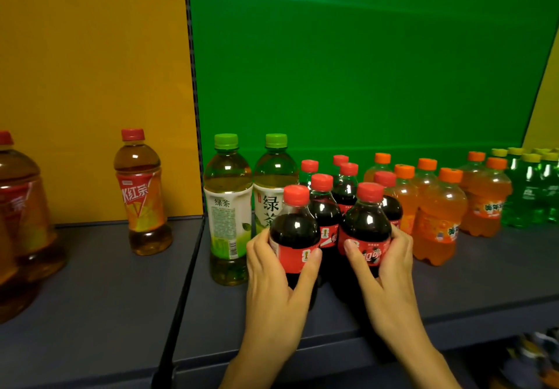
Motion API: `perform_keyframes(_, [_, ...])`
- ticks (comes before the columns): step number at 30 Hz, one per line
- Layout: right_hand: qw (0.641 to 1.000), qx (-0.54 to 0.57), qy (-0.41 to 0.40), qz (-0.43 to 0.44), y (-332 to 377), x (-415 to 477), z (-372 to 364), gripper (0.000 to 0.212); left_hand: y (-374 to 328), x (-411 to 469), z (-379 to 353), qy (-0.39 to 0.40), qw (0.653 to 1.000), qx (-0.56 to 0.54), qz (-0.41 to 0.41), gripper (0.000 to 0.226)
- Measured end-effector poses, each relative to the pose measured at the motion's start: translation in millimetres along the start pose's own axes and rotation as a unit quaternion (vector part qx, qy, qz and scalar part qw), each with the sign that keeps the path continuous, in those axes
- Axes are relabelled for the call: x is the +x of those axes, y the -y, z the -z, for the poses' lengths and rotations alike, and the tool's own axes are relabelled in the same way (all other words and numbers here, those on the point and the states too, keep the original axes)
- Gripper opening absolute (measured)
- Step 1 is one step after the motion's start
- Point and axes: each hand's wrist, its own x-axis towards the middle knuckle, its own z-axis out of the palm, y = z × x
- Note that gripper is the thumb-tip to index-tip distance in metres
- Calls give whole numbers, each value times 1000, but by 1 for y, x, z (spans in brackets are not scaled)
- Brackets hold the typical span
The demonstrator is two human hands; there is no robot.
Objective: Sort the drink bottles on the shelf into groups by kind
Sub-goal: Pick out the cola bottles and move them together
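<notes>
My left hand (273, 279) grips a small cola bottle (295, 228) with a red cap at the front of the shelf. Beside it, my right hand (385, 267) grips a second cola bottle (367, 222). Both stand on the dark shelf (484, 273). Several more cola bottles (346, 183) cluster right behind them. Two green tea bottles (228, 204) with green caps stand just left of the cola. Several orange soda bottles (435, 216) stand to the right, and green soda bottles (532, 189) with yellow caps at the far right.
A black upright divider (193, 116) splits the shelf. Left of it, before a yellow back panel, stand a red-capped iced tea bottle (142, 195) and a larger one (21, 216) at the frame edge. The shelf's front edge runs just below my wrists.
</notes>
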Motion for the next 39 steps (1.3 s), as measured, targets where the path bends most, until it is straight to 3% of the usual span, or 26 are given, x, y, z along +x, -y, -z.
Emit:
perform_keyframes(6, [992, -114, -11, 50, -1, 3, 5, 77, -2, 2, -3, -14, 998, 62, -9, 75])
perform_keyframes(10, [985, -158, 2, 67, 14, 9, 16, 93, -5, 4, 6, -19, 995, 89, -29, 73])
perform_keyframes(14, [979, -108, 7, 172, 55, 38, 26, 72, -14, 15, 35, -77, 991, 83, -68, 69])
perform_keyframes(17, [973, -78, 98, 192, 90, 69, 19, 58, -14, 36, 55, -133, 983, 87, -95, 58])
perform_keyframes(21, [948, -152, 220, 172, 116, 107, -9, 56, -4, 65, 68, -151, 981, 100, -65, 73])
perform_keyframes(25, [883, -245, 392, 78, 126, 130, -29, 62, 10, 84, 71, -49, 996, 58, 44, 85])
perform_keyframes(28, [854, -279, 435, 63, 127, 143, -40, 67, 22, 91, 71, 3, 994, 23, 109, 91])
perform_keyframes(31, [831, -307, 459, 63, 126, 148, -48, 81, 29, 92, 70, 9, 993, -6, 114, 92])
perform_keyframes(34, [844, -292, 446, 55, 123, 147, -50, 68, 28, 89, 68, -10, 995, -13, 101, 87])
perform_keyframes(39, [873, -243, 416, 75, 119, 146, -50, 64, 24, 83, 69, -43, 997, -33, 63, 78])
